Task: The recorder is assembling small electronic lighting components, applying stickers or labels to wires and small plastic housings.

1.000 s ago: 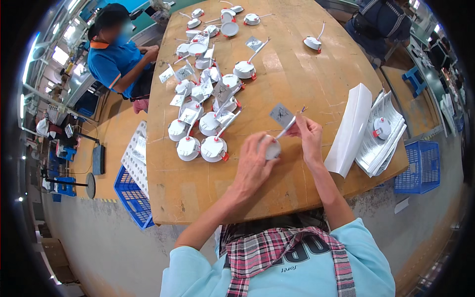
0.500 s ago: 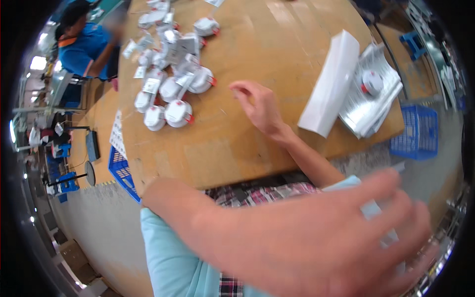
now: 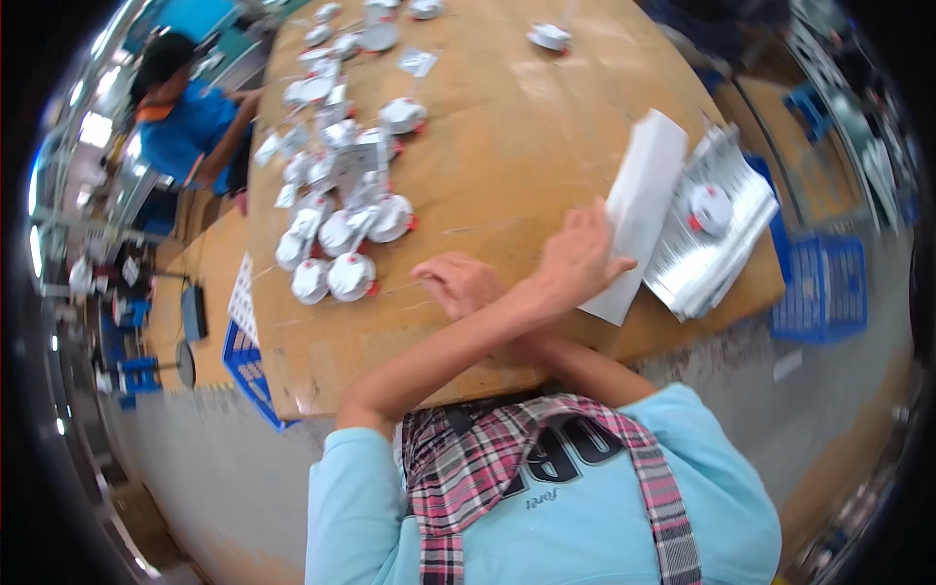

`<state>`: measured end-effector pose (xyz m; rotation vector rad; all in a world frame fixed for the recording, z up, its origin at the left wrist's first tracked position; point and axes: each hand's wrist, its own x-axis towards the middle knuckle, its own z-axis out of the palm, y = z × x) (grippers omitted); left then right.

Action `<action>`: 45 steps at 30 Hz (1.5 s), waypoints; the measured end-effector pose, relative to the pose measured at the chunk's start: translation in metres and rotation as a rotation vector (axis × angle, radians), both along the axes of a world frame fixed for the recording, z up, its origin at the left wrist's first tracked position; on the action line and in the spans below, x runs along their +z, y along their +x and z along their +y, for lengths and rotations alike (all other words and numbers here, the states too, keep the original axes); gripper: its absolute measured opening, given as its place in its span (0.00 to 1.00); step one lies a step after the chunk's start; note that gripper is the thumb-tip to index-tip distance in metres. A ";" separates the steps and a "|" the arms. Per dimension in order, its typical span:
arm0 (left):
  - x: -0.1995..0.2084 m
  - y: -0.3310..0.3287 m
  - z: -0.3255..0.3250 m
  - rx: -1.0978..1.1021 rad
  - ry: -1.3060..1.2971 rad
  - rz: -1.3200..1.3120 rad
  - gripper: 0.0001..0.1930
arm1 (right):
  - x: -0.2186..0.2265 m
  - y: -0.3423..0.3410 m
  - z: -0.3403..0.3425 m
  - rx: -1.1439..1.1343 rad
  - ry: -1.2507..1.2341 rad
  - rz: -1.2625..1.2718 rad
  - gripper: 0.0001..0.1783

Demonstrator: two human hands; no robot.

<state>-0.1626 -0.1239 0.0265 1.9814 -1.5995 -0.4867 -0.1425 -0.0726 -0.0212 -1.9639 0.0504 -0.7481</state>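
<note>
Both my arms cross: left hand (image 3: 577, 258) rests loose fingers on the white folded paper stack (image 3: 639, 210), right hand (image 3: 460, 283) lies slack on the brown wooden surface (image 3: 507, 146).

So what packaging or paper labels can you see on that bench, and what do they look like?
Tall white folded sheet stack: right of centre, under the left hand.
Striped grey-white leaflets: at the right edge, fanned, under a round white part.
Small white paper slips: scattered among the round white parts, upper left.
</note>
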 end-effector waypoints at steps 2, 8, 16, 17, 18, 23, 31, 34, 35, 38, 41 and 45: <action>-0.002 0.015 -0.004 0.006 0.026 -0.033 0.30 | 0.001 0.000 -0.004 -0.019 -0.018 0.049 0.08; 0.058 0.102 0.074 0.206 -0.388 0.345 0.21 | -0.061 0.001 -0.006 -0.193 -0.276 0.027 0.09; 0.075 0.261 0.439 1.146 -1.142 0.434 0.22 | 0.040 0.028 0.090 0.187 -0.332 0.213 0.08; 0.040 0.275 0.482 1.265 -1.164 0.425 0.22 | 0.046 0.037 0.112 0.218 -0.354 0.230 0.08; 0.000 0.285 0.519 1.416 -1.135 0.324 0.21 | 0.048 0.046 0.136 0.350 -0.371 0.258 0.11; -0.163 0.282 0.544 1.608 -0.689 0.625 0.16 | 0.044 0.107 0.203 0.577 -0.573 0.299 0.21; -0.282 0.322 0.444 1.247 -0.609 0.912 0.18 | 0.024 0.122 0.223 0.568 -0.741 0.460 0.28; -0.307 0.336 0.389 1.088 -0.539 0.646 0.17 | 0.021 0.122 0.223 0.568 -0.738 0.471 0.28; -0.314 0.339 0.372 1.089 -0.503 0.679 0.16 | 0.020 0.122 0.225 0.562 -0.744 0.491 0.28; -0.316 0.352 0.323 1.034 -0.522 0.708 0.17 | 0.023 0.124 0.223 0.522 -0.753 0.519 0.24; -0.316 0.371 0.283 0.876 -0.570 0.654 0.22 | 0.026 0.124 0.217 0.468 -0.769 0.484 0.21; -0.335 0.405 0.274 0.744 -0.559 0.691 0.18 | 0.014 0.133 0.229 0.539 -0.688 0.438 0.20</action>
